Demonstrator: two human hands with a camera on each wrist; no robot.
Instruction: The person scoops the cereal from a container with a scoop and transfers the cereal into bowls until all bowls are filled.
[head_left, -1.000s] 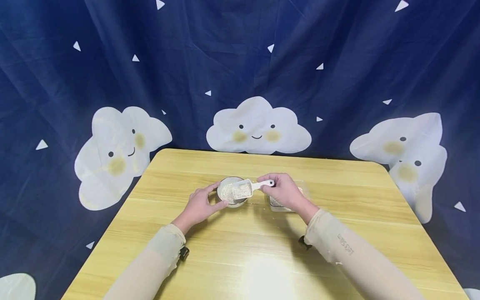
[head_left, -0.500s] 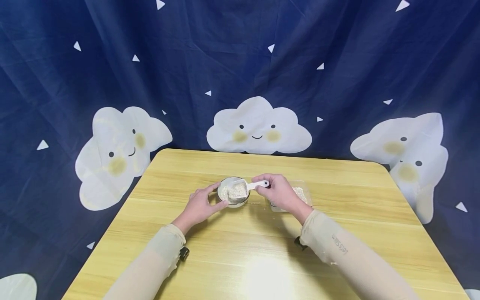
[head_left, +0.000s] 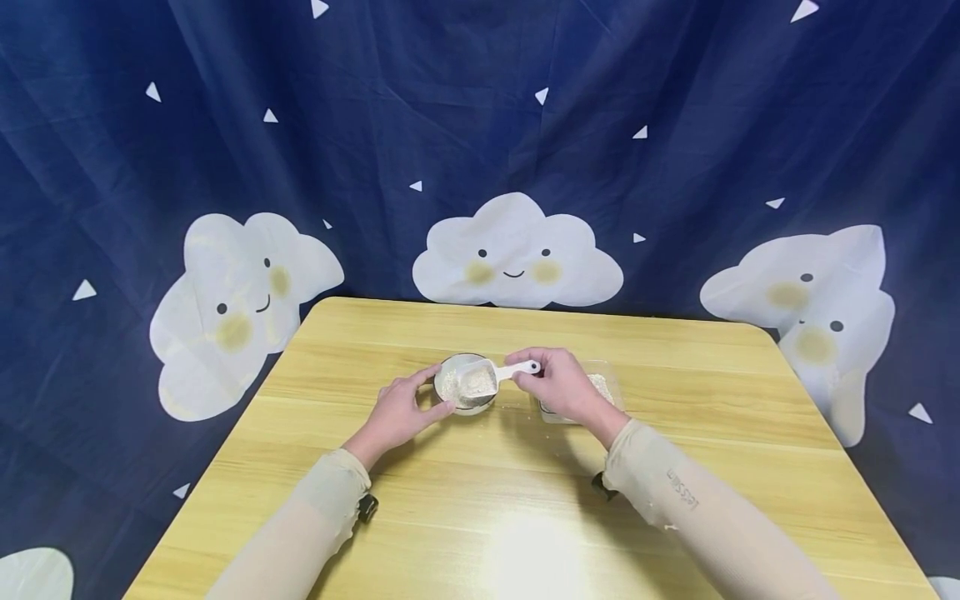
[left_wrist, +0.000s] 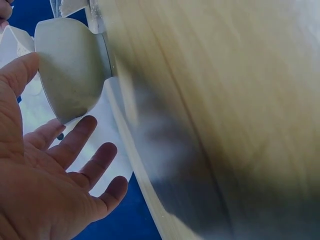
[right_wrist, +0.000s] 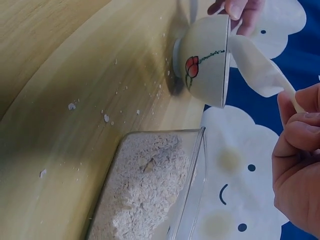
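Two bare hands work at a small bowl [head_left: 465, 392] of pale oat-like flakes on a light wooden table [head_left: 525, 517].

Left hand [head_left: 401, 410] cups the near left side of the white bowl, thumb and fingers curved round its rim and wall. Right hand [head_left: 562, 385] pinches the handle of a white plastic scoop [head_left: 487, 377], whose flake-filled head sits over the bowl's mouth, just above the flakes already inside. In the right wrist view the bowl shows a red flower print [right_wrist: 192, 66], and stray flakes [right_wrist: 106, 118] lie scattered on the table beside it. Just right of the bowl, partly under the right hand, stands a clear rectangular container [right_wrist: 192, 190] holding more flakes. Behind the table hangs a dark blue cloth with smiling white clouds [head_left: 517, 254].
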